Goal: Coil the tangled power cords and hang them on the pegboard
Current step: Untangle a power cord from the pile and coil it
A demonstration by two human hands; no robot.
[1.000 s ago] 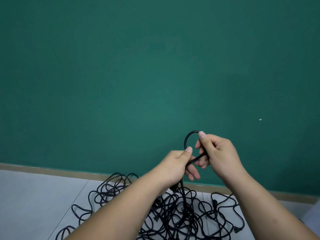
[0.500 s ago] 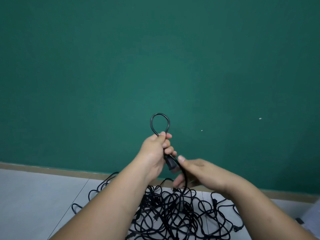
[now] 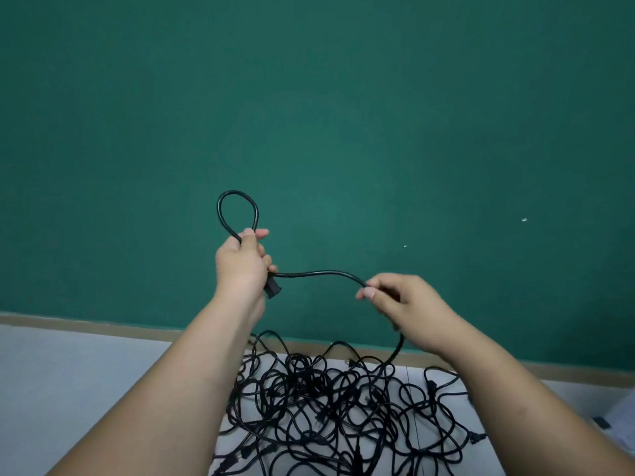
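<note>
My left hand (image 3: 242, 261) grips a black power cord (image 3: 319, 273) held up in front of the green wall. A small loop (image 3: 237, 207) of that cord stands above the fist, and its black plug end (image 3: 272, 291) sticks out below the fingers. From the fist the cord runs right to my right hand (image 3: 405, 304), which pinches it between thumb and fingers. Below that hand the cord curves down into a tangled pile of black cords (image 3: 336, 403) on the floor. No pegboard shows in this view.
A green wall (image 3: 309, 115) fills most of the view, with a tan baseboard (image 3: 86, 322) along its foot. The floor is pale grey tile (image 3: 68, 379). A small dark object (image 3: 602, 423) lies at the right edge.
My right hand has slid rightward along the cord, drawing out a length between the two hands. My left hand has risen a little and shifted left with the loop.
</note>
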